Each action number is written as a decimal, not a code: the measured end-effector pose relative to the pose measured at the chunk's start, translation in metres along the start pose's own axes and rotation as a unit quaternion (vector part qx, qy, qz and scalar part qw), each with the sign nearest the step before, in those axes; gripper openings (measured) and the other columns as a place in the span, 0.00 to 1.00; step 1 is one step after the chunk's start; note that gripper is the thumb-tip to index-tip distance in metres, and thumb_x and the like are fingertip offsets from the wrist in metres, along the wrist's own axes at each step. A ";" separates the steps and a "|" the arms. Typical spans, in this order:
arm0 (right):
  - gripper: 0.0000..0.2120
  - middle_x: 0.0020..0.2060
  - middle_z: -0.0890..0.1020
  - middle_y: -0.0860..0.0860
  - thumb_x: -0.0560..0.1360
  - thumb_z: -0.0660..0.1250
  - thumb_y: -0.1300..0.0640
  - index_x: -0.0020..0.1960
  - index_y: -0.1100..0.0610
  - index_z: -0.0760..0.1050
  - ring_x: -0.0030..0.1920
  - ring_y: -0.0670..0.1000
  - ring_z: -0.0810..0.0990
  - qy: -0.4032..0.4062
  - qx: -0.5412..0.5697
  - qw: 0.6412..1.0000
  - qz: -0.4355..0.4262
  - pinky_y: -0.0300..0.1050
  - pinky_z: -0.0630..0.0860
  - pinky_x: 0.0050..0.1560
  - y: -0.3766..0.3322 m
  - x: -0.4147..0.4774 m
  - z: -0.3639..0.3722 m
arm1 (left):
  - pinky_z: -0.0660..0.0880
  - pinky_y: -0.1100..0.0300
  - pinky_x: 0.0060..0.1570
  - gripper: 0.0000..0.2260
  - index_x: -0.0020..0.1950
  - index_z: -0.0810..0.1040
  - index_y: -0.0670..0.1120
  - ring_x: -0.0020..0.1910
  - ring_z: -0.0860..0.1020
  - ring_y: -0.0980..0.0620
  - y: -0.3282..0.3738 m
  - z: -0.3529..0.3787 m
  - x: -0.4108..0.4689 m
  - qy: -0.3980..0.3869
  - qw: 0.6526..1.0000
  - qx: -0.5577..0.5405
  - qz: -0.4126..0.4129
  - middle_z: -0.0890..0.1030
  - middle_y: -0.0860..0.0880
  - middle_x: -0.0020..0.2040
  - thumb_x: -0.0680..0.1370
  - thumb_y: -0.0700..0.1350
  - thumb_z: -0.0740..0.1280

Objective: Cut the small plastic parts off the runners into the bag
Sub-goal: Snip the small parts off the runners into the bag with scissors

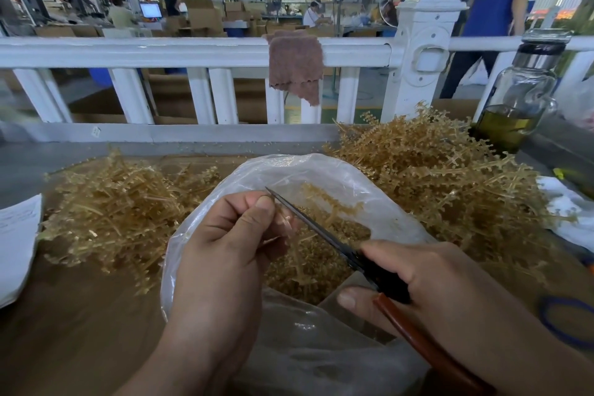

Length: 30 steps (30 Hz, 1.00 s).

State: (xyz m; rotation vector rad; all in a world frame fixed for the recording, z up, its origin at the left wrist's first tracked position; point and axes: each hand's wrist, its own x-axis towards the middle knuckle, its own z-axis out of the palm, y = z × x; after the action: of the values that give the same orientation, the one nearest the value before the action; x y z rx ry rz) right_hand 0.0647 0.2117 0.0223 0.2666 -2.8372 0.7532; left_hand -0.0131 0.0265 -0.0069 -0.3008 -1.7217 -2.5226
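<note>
At centre left, the left hand (221, 247) pinches a pale runner (285, 221) over the open mouth of the clear bag (321, 165) at frame centre. The scissors (321, 231) lie diagonally, tips pointing upper left beside the thumb, handles running lower right, gripped by the right hand (434, 283).

You have two hands in view, your left hand (221, 254) and right hand (434, 283). You hold one pair of scissors (321, 231) and one runner (284, 220). One clear plastic bag (289, 173) lies before you, with two heaps of runners on the worktop (80, 331): a left heap (112, 202) and a right heap (443, 170). You also have one glass bottle (520, 90), one brown cloth (295, 64) and one blue rubber band (565, 321).
</note>
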 end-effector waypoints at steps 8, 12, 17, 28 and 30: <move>0.27 0.24 0.76 0.44 0.72 0.65 0.28 0.57 0.48 0.79 0.21 0.41 0.71 0.121 0.302 0.945 -0.017 0.34 0.69 0.27 -0.003 -0.004 -0.012 | 0.81 0.53 0.34 0.25 0.31 0.82 0.47 0.39 0.85 0.43 0.014 0.005 0.005 -0.022 0.980 -0.171 -0.099 0.83 0.41 0.39 0.84 0.42 0.53; 0.28 0.25 0.73 0.56 0.71 0.68 0.30 0.60 0.50 0.79 0.18 0.50 0.68 0.133 0.388 0.912 0.004 0.41 0.69 0.27 0.003 -0.002 -0.009 | 0.81 0.55 0.33 0.17 0.35 0.79 0.46 0.34 0.82 0.46 0.027 0.002 -0.001 -0.080 0.957 -0.247 -0.129 0.80 0.45 0.36 0.80 0.46 0.57; 0.29 0.28 0.76 0.55 0.69 0.71 0.30 0.57 0.52 0.80 0.19 0.52 0.71 0.124 0.431 0.893 0.027 0.43 0.71 0.25 0.002 0.001 -0.003 | 0.79 0.59 0.29 0.12 0.37 0.78 0.46 0.31 0.81 0.49 0.035 0.001 -0.004 -0.099 0.950 -0.267 -0.129 0.80 0.46 0.36 0.77 0.46 0.59; 0.17 0.32 0.78 0.55 0.68 0.76 0.53 0.56 0.51 0.81 0.24 0.55 0.77 0.089 0.552 0.829 0.010 0.47 0.74 0.27 0.001 0.004 0.008 | 0.79 0.59 0.30 0.11 0.38 0.79 0.46 0.34 0.82 0.48 0.021 0.006 -0.004 -0.110 0.962 -0.208 -0.137 0.81 0.44 0.37 0.77 0.47 0.62; 0.17 0.30 0.78 0.55 0.68 0.76 0.54 0.56 0.51 0.81 0.23 0.55 0.76 0.109 0.552 0.827 0.002 0.47 0.74 0.26 0.003 0.005 0.010 | 0.80 0.59 0.32 0.09 0.41 0.82 0.46 0.37 0.84 0.49 0.018 0.004 -0.004 -0.137 0.964 -0.179 -0.142 0.83 0.44 0.40 0.73 0.51 0.71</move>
State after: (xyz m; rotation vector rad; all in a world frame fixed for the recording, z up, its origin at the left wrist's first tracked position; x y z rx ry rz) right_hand 0.0576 0.2086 0.0140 0.2837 -1.8593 2.1704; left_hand -0.0055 0.0233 0.0106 -0.4764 -1.4638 -3.1384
